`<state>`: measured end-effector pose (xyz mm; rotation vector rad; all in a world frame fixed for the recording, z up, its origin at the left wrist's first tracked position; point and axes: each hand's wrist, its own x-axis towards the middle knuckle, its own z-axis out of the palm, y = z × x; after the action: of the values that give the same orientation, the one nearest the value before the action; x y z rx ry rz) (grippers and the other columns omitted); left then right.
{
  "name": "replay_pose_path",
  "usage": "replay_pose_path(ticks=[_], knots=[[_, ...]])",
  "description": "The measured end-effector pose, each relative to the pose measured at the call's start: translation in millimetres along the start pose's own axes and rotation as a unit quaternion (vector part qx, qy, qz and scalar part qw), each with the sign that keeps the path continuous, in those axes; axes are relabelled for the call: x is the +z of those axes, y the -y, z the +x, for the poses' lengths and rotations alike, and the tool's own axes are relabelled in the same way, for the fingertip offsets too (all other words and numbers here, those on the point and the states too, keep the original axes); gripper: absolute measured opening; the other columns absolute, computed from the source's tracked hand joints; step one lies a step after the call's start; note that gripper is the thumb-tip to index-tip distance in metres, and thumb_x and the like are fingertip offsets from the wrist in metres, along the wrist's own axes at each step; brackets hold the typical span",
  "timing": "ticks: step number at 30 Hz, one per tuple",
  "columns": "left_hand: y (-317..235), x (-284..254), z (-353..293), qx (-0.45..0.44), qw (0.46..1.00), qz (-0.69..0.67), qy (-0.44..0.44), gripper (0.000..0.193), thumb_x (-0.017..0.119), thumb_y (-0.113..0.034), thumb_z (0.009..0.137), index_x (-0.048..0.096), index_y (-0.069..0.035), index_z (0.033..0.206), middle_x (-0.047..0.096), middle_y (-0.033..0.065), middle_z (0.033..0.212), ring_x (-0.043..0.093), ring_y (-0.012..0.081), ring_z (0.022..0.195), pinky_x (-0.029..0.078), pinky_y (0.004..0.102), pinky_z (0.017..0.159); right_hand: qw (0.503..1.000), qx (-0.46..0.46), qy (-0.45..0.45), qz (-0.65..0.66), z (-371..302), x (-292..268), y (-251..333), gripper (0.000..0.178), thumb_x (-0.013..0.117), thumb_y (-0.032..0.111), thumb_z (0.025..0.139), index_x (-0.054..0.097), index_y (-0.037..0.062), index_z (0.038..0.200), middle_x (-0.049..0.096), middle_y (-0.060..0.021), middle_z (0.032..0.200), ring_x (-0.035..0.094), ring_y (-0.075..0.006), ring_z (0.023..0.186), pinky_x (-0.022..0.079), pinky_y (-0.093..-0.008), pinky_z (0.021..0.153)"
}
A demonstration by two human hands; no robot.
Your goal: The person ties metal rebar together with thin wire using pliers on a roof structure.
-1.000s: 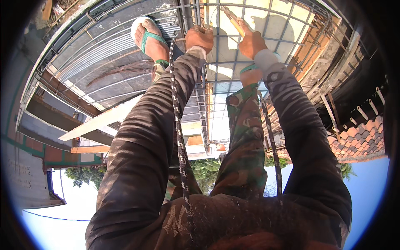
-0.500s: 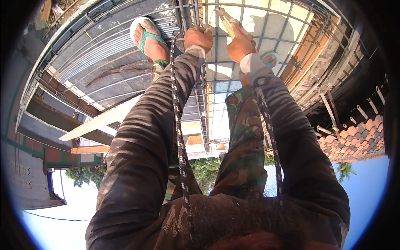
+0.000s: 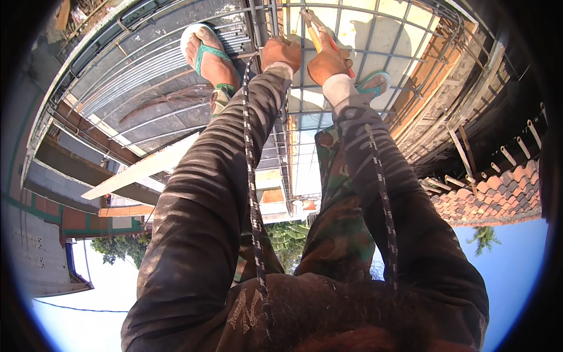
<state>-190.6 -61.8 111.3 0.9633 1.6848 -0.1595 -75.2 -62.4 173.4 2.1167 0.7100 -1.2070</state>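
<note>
My right hand [image 3: 328,63] is wrapped round a pair of pincers [image 3: 317,40] with orange-red handles. The metal head of the pincers points up and left, over the steel bars. Close beside it on the left, my left hand [image 3: 281,53] is closed in a fist at the long rebar cage [image 3: 283,141]. A thin rod-like end sticks out of the fist's left side; what the fingers hold is hidden. Under and around both hands spreads a grid of rebar [image 3: 346,51].
My sandalled left foot [image 3: 212,58] stands on the bars, near a bundle of thin wires [image 3: 170,101]. A second sandal [image 3: 375,83] shows right of my right forearm. Wooden boards [image 3: 417,70] edge the grid at right. A tiled roof [image 3: 492,196] lies beyond. Dark speckled cords [image 3: 251,164] hang along my arms.
My right hand and forearm have shifted left, bringing the pincers nearer to my left hand. The left hand has moved slightly right. More of the right sandal shows.
</note>
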Motion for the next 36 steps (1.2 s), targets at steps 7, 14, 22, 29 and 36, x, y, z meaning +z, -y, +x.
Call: replay_pose_path(ticks=[7,14,22,29,36], knots=[[-16,14,-8,-0.059,0.998,0.031,-0.001,0.032,0.071,-0.032,0.084,0.077,-0.001,0.090,0.076,0.0218,0.091,0.074,0.0374,0.094,0.056,0.0436,0.089,0.999,-0.038,-0.016,-0.025,2,-5,-9,0.090,0.069,0.029,0.089,0.021,0.0391,0.164,0.042,-0.0384,0.140,0.047,-0.0571,0.128,0.038,-0.0592,0.111],[0,22,0,0.008,0.998,0.055,-0.026,0.033,0.070,-0.033,0.084,0.076,-0.001,0.084,0.076,0.0199,0.082,0.074,0.0364,0.089,0.056,0.0431,0.086,0.994,-0.064,-0.065,-0.062,6,-1,-12,0.088,0.062,0.014,0.089,0.024,0.0446,0.162,0.040,-0.0354,0.138,0.048,-0.0603,0.124,0.044,-0.0575,0.106],[2,25,4,0.023,0.998,0.050,0.002,0.033,0.070,-0.033,0.085,0.072,0.000,0.084,0.075,0.0185,0.080,0.075,0.0333,0.081,0.057,0.0409,0.080,0.951,-0.191,-0.155,-0.187,32,-7,-51,0.088,0.067,0.014,0.088,0.027,0.0407,0.162,0.050,-0.0342,0.124,0.058,-0.0553,0.113,0.050,-0.0582,0.095],[15,34,11,0.009,1.000,-0.003,0.003,0.027,0.069,-0.025,0.087,0.069,0.002,0.093,0.076,0.0133,0.077,0.074,0.0242,0.075,0.058,0.0363,0.070,0.974,-0.145,-0.031,-0.174,13,-34,-22,0.083,0.064,0.015,0.091,0.027,0.0375,0.161,0.055,-0.0263,0.128,0.061,-0.0490,0.117,0.051,-0.0569,0.095],[-10,27,-7,0.022,0.999,0.047,0.017,0.040,0.066,-0.024,0.090,0.064,0.005,0.117,0.074,0.0247,0.104,0.073,0.0368,0.101,0.056,0.0411,0.090,0.986,-0.144,-0.047,0.077,49,40,-63,0.071,0.063,0.019,0.091,0.040,0.0428,0.154,0.045,-0.0248,0.141,0.042,-0.0484,0.140,0.040,-0.0630,0.109]])
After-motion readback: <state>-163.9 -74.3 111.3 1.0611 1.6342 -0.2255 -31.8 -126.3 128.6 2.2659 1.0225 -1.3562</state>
